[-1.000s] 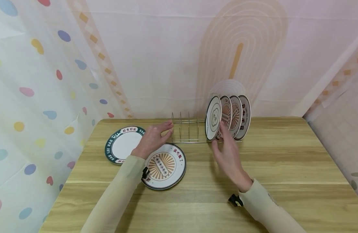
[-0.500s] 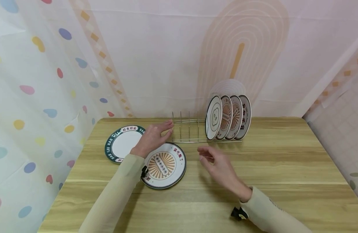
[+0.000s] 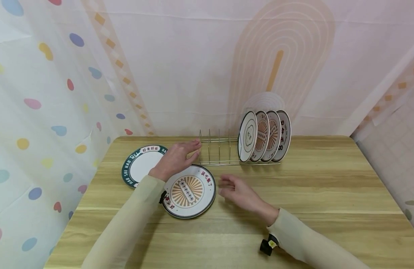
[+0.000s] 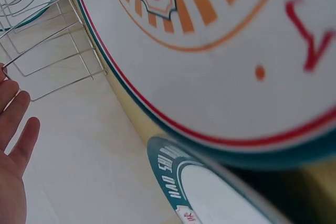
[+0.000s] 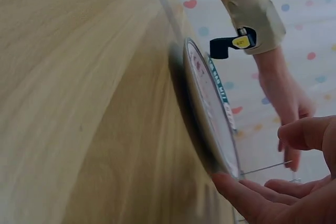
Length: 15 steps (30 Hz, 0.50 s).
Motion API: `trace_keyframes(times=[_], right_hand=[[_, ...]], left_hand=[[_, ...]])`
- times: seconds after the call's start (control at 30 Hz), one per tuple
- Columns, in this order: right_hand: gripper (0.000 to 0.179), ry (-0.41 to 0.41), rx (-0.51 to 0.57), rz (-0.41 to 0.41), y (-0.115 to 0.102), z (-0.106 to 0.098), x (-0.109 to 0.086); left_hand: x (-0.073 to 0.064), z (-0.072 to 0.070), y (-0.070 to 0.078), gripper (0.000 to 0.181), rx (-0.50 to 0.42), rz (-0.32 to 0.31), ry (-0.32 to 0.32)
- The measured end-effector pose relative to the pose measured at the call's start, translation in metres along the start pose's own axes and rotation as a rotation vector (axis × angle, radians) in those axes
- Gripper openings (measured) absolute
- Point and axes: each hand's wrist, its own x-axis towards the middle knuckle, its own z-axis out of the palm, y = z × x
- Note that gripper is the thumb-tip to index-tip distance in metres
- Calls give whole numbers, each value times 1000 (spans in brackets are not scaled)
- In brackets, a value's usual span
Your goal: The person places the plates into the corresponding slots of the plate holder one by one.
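Note:
My left hand (image 3: 175,158) reaches over the plates to the left end of the wire plate rack (image 3: 220,163); its fingertips touch the end wire, the thumb standing apart from it in the left wrist view. Below that forearm lies a white plate (image 3: 190,190) with an orange sunburst and red characters. My right hand (image 3: 240,194) is just right of this plate, holding nothing. In the right wrist view its fingertips (image 5: 226,182) are right at the plate's rim, with thumb and fingers spread apart. A green-rimmed plate (image 3: 143,168) is partly hidden behind the left hand.
Several plates (image 3: 248,136) stand on edge in the right part of the rack, with bare wire dividers (image 3: 219,149) to their left. The wooden table (image 3: 314,186) ends at a patterned cloth backdrop (image 3: 180,74).
My right hand has left the standing plates and moved left and toward me, up to the sunburst plate's right rim. The left hand has stayed at the rack's end.

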Motion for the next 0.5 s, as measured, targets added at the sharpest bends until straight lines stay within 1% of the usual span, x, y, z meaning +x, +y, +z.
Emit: trace_keyframes(times=[0.13,0.3,0.4,0.5], right_hand=[[62,-9,93,63,5,6,7],[62,14,193,132,10,13,18],[61,34,211,166,10,16,25],[61,52,192,180,10,19,30]], left_hand=[[0,-2,-1,39,15,26,-10],[-1,-3,-1,39,19,34,-14],[-1,-3,-1,39,18,28,-15],[-1,-2,-1,39,15,30,-8]])
